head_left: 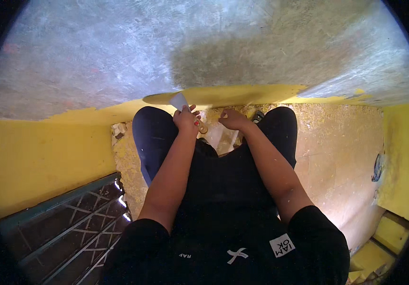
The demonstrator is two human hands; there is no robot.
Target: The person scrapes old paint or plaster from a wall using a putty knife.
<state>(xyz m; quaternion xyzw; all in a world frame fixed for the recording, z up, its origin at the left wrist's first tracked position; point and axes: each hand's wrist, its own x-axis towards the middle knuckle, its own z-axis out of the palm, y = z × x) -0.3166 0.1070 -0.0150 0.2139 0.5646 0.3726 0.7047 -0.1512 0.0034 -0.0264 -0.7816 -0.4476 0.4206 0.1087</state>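
My left hand [187,118] is closed around a putty knife. The grey blade of the putty knife [179,100] points up toward the wall, and its wooden handle end with a hole shows below my fingers. Across from it, my right hand [233,119] is closed with curled fingers, apart from the knife; whatever it may hold is too small to make out. Both hands are between my knees, close to the wall [242,61], whose grey patchy coat ends in a ragged line above a yellow strip.
Paint flakes and dust cover the floor [328,142]. A metal grille gate [71,228] stands at the lower left beside a yellow wall [47,161]. Broken pale chunks [118,130] lie in the left corner. A dark crumpled thing [377,167] lies by the right wall.
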